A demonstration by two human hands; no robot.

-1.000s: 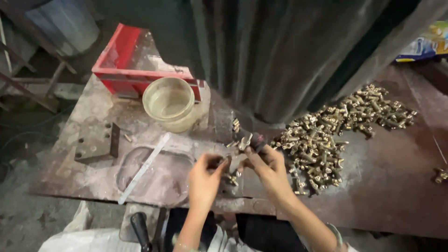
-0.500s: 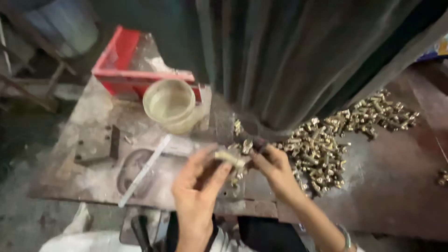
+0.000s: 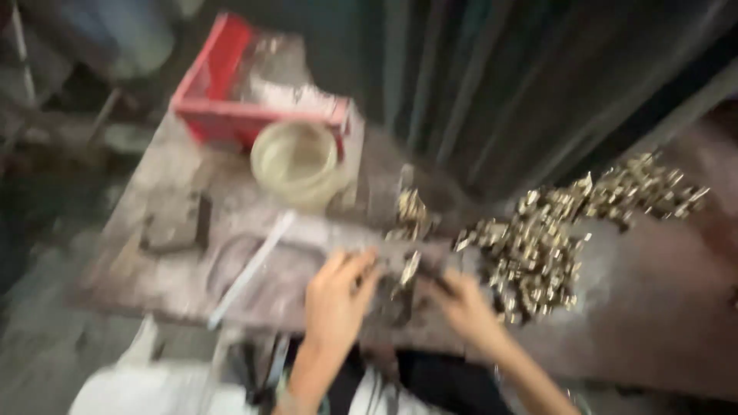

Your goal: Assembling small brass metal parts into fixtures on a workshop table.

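Observation:
The view is blurred by motion. My left hand (image 3: 337, 298) rests on the worn metal table (image 3: 177, 253) with its fingers apart, fingertips near a small brass fitting (image 3: 408, 269). My right hand (image 3: 463, 304) lies just to the right of that fitting, at the near edge of a long heap of brass fittings (image 3: 553, 230). Whether either hand grips a fitting is lost in the blur. A smaller cluster of brass fittings (image 3: 410, 209) lies just beyond the hands.
A round pale bowl (image 3: 296, 161) stands at the back left, in front of a red tray (image 3: 238, 100). A thin white strip (image 3: 250, 269) lies left of my left hand. A dark metal block (image 3: 181, 223) sits farther left. Dark upright panels (image 3: 500, 84) rise behind.
My hands have dropped from holding a fitting up between them to resting low on the table. The view has shifted and become more blurred.

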